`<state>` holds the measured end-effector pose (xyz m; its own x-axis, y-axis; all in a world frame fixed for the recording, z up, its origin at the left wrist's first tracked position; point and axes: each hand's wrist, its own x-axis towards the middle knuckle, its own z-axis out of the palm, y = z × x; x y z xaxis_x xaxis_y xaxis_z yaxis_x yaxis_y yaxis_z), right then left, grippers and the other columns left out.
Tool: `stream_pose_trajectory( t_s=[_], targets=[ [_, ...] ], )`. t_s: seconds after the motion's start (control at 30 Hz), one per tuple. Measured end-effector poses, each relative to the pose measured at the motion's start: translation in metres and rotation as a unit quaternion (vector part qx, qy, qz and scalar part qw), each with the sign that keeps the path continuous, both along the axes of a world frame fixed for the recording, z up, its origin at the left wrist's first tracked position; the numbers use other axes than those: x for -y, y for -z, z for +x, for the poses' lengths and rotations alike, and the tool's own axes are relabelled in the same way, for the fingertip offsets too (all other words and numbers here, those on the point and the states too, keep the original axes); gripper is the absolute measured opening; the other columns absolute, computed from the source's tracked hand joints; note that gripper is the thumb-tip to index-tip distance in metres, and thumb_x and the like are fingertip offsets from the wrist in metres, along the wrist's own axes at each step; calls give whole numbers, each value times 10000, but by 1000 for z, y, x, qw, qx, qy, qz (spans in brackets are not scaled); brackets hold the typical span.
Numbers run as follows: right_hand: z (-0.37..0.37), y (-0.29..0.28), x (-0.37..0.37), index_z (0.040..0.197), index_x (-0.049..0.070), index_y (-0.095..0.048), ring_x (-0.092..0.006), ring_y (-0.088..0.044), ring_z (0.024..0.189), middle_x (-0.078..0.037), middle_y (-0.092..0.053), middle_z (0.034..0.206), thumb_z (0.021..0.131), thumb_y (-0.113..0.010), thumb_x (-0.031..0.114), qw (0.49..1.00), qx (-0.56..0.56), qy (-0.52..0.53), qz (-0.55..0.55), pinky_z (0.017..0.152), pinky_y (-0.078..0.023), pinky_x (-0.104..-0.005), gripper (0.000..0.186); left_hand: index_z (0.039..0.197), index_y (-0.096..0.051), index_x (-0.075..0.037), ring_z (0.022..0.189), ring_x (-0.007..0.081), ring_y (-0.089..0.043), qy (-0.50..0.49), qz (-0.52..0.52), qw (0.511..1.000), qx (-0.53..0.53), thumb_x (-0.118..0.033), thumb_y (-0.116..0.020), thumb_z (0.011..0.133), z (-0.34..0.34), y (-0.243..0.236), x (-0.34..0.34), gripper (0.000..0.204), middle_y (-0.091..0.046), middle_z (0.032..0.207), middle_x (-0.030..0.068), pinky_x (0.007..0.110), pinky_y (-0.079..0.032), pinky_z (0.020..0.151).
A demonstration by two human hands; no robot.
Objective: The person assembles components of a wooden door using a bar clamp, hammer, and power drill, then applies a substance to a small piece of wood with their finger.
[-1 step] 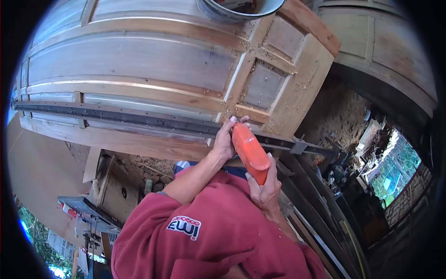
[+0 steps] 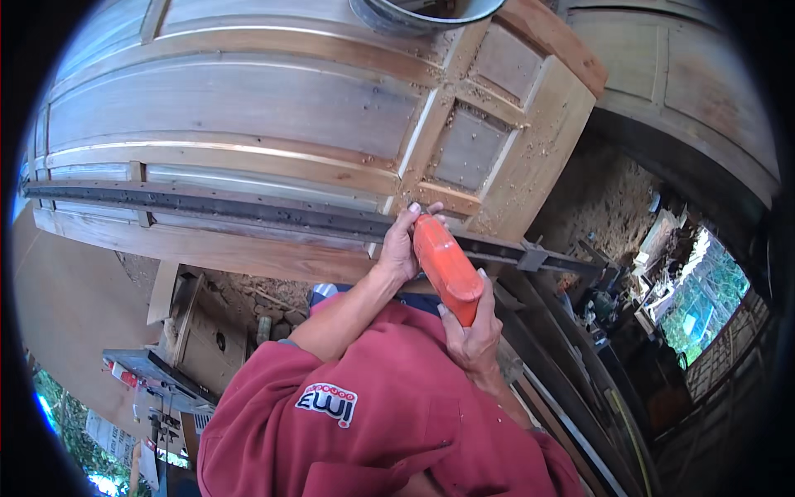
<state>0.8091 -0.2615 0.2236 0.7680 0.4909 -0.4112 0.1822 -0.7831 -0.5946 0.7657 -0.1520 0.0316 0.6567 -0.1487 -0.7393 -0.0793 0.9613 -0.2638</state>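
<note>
A long, rounded orange plastic object (image 2: 447, 265), rather like a bottle, is held in both hands over the near edge of a wooden panelled door. I cannot make out its exact kind. My left hand (image 2: 402, 248) grips its far end, thumb on top and fingertips showing beyond it. Around the near end my right hand (image 2: 475, 335) is closed, thumb on the left side and fingers on the right. Beneath the far end runs a long dark metal bar clamp (image 2: 273, 217), lying across the door (image 2: 240, 103). The underside of the object is hidden.
Wood shavings lie scattered over the door's right end. A metal bucket (image 2: 422, 21) stands on the door at the top. A clamp jaw (image 2: 532, 258) sits on the bar at right. Long boards (image 2: 563, 389) lean at lower right; a wooden box (image 2: 211, 335) is at lower left.
</note>
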Motion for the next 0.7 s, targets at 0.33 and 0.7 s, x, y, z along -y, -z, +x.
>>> stream_pose_trajectory(
  t_s=[0.33,0.7],
  targets=[
    [2,13,-2,1476,-75,-334,-445,-693,1030,-316,-645,1169,795,-768,37,999,-42,23,4,838,-567,-445,815,1293,-578,17,904,210,-679,6,18,998,-52,-402,-526,1045,6,-1,-2,490,-707,993,110,356,-575,839],
    [6,13,-9,1491,-66,-313,-438,-683,1065,-306,-633,1224,803,-756,10,999,-40,10,2,882,-559,-431,822,1293,-576,13,916,213,-680,5,42,995,-90,-390,-517,1050,9,0,0,475,-704,1004,111,371,-579,841]
  ],
)
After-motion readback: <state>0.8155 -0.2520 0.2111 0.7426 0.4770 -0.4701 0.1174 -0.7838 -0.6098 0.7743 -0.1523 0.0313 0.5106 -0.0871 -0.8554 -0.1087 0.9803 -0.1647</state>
